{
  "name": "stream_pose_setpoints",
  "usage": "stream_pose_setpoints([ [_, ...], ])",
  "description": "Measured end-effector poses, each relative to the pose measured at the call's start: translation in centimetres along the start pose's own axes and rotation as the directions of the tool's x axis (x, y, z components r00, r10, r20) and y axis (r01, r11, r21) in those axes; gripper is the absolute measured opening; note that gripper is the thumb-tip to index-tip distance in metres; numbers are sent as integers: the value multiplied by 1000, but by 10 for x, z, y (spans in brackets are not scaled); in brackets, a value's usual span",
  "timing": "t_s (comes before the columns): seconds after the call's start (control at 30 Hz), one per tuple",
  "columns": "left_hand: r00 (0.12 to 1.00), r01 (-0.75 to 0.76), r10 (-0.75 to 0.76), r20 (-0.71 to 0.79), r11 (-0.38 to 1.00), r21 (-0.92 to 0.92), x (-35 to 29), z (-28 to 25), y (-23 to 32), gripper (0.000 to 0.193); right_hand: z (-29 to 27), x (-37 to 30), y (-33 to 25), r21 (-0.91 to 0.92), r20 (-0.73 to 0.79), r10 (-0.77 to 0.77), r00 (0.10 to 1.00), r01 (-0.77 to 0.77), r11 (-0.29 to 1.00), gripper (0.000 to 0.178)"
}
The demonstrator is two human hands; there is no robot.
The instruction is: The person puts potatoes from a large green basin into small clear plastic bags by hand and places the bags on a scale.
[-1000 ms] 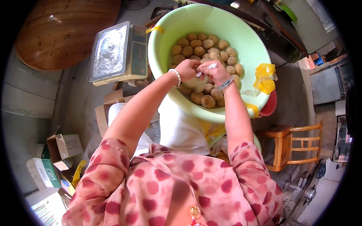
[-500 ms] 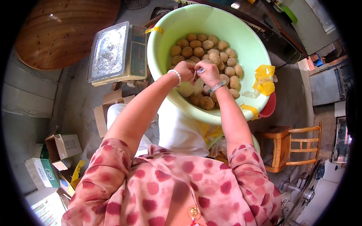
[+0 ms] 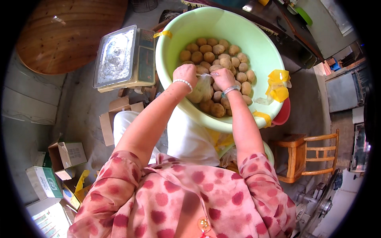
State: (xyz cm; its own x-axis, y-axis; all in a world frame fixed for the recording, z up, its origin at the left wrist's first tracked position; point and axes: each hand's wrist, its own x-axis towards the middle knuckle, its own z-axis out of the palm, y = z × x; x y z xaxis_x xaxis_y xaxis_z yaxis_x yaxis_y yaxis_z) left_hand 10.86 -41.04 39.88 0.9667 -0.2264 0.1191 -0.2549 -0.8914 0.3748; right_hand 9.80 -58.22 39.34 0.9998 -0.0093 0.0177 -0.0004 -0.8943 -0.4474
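Observation:
A clear plastic bag (image 3: 201, 90) hangs over the near left part of a large pale green basin (image 3: 214, 20), its top pulled taut between my two hands. My left hand (image 3: 185, 74) is closed on one end of the twisted top. On the other end, my right hand (image 3: 223, 78) is closed too, a short gap away. What the bag holds looks pale and rounded, but I cannot make it out well. Round brown potatoes (image 3: 206, 48) lie in the basin beneath and beyond my hands; some are hidden by the hands and bag.
Left of the basin stands a scale (image 3: 116, 55) with a worn metal tray. Yellow tape or plastic (image 3: 279, 85) sticks to the basin's rim. A wooden chair (image 3: 295, 150) stands at the right, and opened cardboard boxes (image 3: 67, 154) lie at the lower left.
My hands were close together at the bag's top; they have moved apart, the left one leftward, stretching the plastic between them. More of the bag shows.

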Motion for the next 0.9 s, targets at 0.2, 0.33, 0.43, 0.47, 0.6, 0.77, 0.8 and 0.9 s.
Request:
stream_pose_setpoints([
  [0.2,987,-90,65,-148,981,-170,2,-11,-1,13,3,3,-2,627,56,-35,998,-8,779,11],
  [0.33,987,-123,74,-142,917,-380,4,-14,8,13,16,6,5,634,-57,-292,955,261,728,15],
  [0.43,991,-100,46,-124,877,-470,2,-18,15,11,13,2,-1,741,87,-277,957,124,660,13],
  [0.47,994,-88,42,-102,867,-491,2,-20,15,12,10,1,-3,764,133,-270,954,75,641,11],
  [0.6,998,-37,-4,-59,733,-679,4,-22,16,17,9,4,3,837,215,-261,941,-40,545,7],
  [0.77,1000,-29,27,-12,797,-603,0,-3,4,34,10,5,1,833,165,-201,966,-27,552,7],
  [0.8,998,-53,63,-1,829,-556,-3,1,4,34,9,5,2,842,147,-193,970,-20,539,7],
  [0.9,992,-43,88,90,909,-415,1,8,4,32,9,4,3,849,139,-175,975,-27,527,7],
])
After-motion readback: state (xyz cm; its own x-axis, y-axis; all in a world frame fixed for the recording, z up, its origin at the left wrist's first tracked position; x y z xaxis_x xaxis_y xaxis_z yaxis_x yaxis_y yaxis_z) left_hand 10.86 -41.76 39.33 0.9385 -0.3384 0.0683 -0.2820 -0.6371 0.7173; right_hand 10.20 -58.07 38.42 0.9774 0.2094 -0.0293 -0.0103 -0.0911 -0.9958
